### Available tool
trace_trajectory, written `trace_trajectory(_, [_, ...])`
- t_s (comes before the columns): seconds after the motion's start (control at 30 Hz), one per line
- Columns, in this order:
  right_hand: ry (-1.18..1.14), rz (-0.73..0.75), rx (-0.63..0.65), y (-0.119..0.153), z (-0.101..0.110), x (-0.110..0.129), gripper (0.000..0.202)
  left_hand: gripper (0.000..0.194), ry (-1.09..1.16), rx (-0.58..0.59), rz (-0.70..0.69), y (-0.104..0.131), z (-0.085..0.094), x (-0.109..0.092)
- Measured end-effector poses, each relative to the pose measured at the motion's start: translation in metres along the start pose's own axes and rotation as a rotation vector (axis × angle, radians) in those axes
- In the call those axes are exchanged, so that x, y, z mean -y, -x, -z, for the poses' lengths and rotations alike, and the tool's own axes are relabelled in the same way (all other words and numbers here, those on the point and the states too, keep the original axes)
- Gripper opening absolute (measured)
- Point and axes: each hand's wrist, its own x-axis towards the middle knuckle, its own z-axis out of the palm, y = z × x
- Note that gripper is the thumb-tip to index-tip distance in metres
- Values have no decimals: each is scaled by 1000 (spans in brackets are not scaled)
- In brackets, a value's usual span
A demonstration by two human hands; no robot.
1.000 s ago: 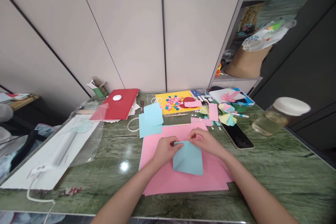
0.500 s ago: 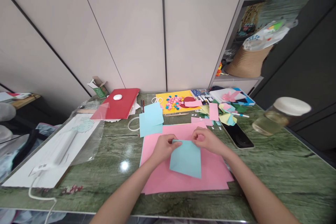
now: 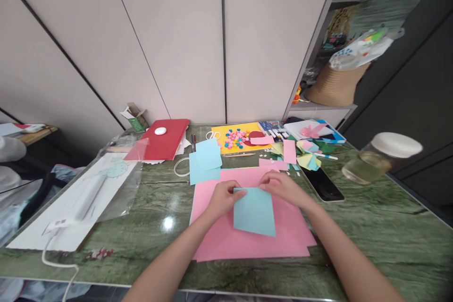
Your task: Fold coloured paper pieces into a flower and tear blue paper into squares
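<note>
A blue square of paper (image 3: pixel 254 212) is held by its top edge over large pink paper sheets (image 3: pixel 219 240). My left hand (image 3: pixel 225 197) pinches the top left corner, thumb lying on the face of the square. At the top right corner, my right hand (image 3: pixel 283 188) has thumb and fingertips closed on the edge. Just beyond my left hand lie more light blue paper squares (image 3: pixel 206 160), overlapping each other.
Behind the pink sheets are a yellow sheet with pompoms (image 3: pixel 236 138), white scissors (image 3: pixel 213 136) and paper scraps (image 3: pixel 289 152). A phone (image 3: pixel 323 184) and a lidded jar (image 3: pixel 377 160) stand right. On the left are a red folder (image 3: pixel 166 144), a tape ring (image 3: pixel 181 167) and a white lamp (image 3: pixel 88 198).
The blue square has turned slightly, so its lower edge lies more level. My right fingers are a little more extended along its top edge. The whole view has shifted slightly.
</note>
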Motion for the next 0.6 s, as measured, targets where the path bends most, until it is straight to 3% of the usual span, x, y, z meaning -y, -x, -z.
trace_trajectory(0.43, [3,23,152,2,-32,7,11,4,35,122,-16,8,-12,-8])
trace_trajectory(0.6, [-20,42,176,2,-33,11,12,4,62,142,7,5,-11,-8])
